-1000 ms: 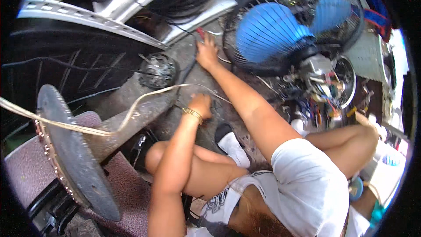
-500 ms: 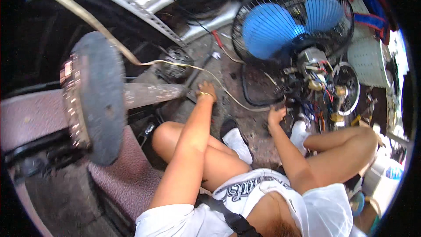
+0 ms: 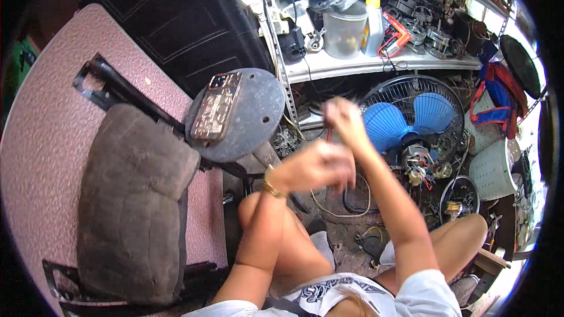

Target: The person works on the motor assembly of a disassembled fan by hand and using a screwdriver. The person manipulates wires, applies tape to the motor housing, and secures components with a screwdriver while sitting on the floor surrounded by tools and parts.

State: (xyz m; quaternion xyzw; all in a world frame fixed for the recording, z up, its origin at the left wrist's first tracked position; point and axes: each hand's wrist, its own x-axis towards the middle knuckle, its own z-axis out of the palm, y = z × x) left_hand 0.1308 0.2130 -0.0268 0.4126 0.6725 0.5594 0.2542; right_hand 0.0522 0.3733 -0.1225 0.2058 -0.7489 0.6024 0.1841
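My left hand (image 3: 311, 167), with a gold bracelet at its wrist, is raised over the floor. Its fingers are smeared by motion. Just beyond it my right hand (image 3: 345, 118) is raised too, its fingers closed. A thin dark red piece shows between the two hands, too blurred to name. Behind my right hand stands an electric fan (image 3: 405, 114) with blue blades, its motor housing (image 3: 418, 157) exposed with loose coloured wires. A pale cord (image 3: 343, 215) loops on the floor below my hands.
At left, a phone (image 3: 217, 108) lies on a round dark stool (image 3: 261, 97) beside a pink speckled tabletop (image 3: 44, 141) bearing a worn cushioned seat (image 3: 132, 217). A white shelf (image 3: 314, 67) holds a bucket (image 3: 345, 30), bottle and metal parts. A white basket (image 3: 493, 167) stands right.
Both my hands have risen from the floor and come together in front of me. The view has tilted up, bringing in the shelf and stool top.
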